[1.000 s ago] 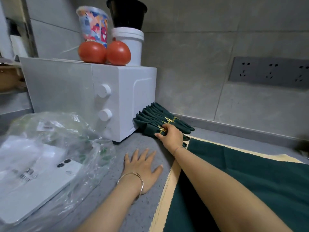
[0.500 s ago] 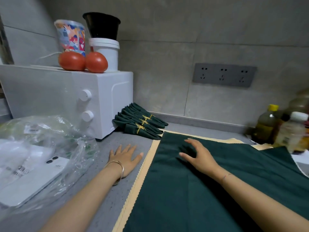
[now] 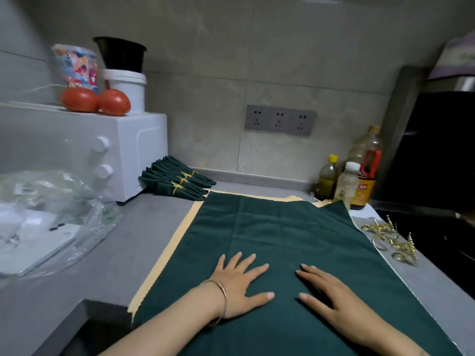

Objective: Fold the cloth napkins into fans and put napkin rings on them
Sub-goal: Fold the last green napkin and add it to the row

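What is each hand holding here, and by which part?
Nothing is held. The left hand and the right hand both rest flat on the spread green napkin.

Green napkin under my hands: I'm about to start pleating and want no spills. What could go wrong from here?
The far right corner of the green napkin lies beside the bottles; tugging it could tip one. The napkin rings sit close by its right edge, so a sweeping fold might scatter them.
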Available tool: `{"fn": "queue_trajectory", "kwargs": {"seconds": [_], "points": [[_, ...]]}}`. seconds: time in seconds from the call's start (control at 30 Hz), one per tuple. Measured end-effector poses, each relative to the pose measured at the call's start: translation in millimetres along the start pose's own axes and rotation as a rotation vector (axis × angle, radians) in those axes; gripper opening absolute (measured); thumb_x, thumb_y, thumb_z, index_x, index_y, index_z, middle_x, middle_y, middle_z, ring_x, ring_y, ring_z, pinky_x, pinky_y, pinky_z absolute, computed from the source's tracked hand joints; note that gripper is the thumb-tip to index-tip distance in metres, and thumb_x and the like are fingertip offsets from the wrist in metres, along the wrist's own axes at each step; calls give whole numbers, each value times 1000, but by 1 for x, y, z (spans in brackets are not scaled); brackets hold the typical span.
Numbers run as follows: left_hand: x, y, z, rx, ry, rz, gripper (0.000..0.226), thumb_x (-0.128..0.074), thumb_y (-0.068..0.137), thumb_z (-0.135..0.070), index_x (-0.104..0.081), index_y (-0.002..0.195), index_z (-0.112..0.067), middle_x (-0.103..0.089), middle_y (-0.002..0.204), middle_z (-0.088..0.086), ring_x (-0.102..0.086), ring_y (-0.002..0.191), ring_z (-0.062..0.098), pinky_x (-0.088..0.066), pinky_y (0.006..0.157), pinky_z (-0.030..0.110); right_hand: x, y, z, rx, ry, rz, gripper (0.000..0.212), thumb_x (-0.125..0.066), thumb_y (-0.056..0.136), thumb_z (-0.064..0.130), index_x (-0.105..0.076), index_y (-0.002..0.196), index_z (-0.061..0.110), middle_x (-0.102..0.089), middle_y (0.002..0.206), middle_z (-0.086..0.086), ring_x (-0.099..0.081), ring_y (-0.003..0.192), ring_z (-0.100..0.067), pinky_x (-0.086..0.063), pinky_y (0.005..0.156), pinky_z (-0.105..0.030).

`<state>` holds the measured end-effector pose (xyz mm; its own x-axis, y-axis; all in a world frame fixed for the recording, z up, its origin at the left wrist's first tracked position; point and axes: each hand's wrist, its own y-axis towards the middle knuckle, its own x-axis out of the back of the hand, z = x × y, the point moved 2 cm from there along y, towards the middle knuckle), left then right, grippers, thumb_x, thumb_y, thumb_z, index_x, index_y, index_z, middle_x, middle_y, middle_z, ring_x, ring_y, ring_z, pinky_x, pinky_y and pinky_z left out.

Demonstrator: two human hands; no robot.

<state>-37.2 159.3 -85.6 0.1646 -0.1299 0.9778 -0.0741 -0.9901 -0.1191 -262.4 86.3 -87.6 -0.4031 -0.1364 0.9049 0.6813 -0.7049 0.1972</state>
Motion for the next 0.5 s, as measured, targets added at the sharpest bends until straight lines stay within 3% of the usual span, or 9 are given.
{"fn": "queue_trajectory", "kwargs": {"seconds": [0.1,0.17,0.3,0.4,0.5], "points": [[-6,-13,-28,-54,-5,8,71,-28,89,-72,-3,149,-44,6,160,-9,11,147,16,8,118,47,7,-35,6,32,-81,42,86,-18,65,93,-30,138,50,-12,143,39,-1,131,25,0,104,1],[-11,-22,-41,-85,-6,20,79,-34,83,-77,-3,149,-45,6,159,-12,12,146,15,7,118,47,9,-55,10,63,-144,71,80,-29,70,88,-24,140,50,-9,147,36,1,134,20,1,107,-3],[-15,-34,-54,-132,49,25,102,-52,71,-80,2,149,-43,9,159,-13,15,146,17,9,117,49,13,-79,12,115,-258,114,89,-49,69,83,-12,143,49,-1,151,30,5,140,10,8,109,-8],[-18,-38,-54,-166,119,9,114,-62,65,-77,7,149,-41,12,159,-11,17,145,21,11,117,51,9,-86,10,148,-314,117,87,-47,73,78,-5,143,48,3,154,24,6,143,4,9,112,-14],[-17,-41,-53,-176,93,-12,110,-63,68,-74,3,149,-42,10,159,-11,15,146,20,10,117,48,9,-87,12,133,-256,97,79,-37,77,79,-12,144,47,-3,155,22,2,144,1,6,114,-16]]}}
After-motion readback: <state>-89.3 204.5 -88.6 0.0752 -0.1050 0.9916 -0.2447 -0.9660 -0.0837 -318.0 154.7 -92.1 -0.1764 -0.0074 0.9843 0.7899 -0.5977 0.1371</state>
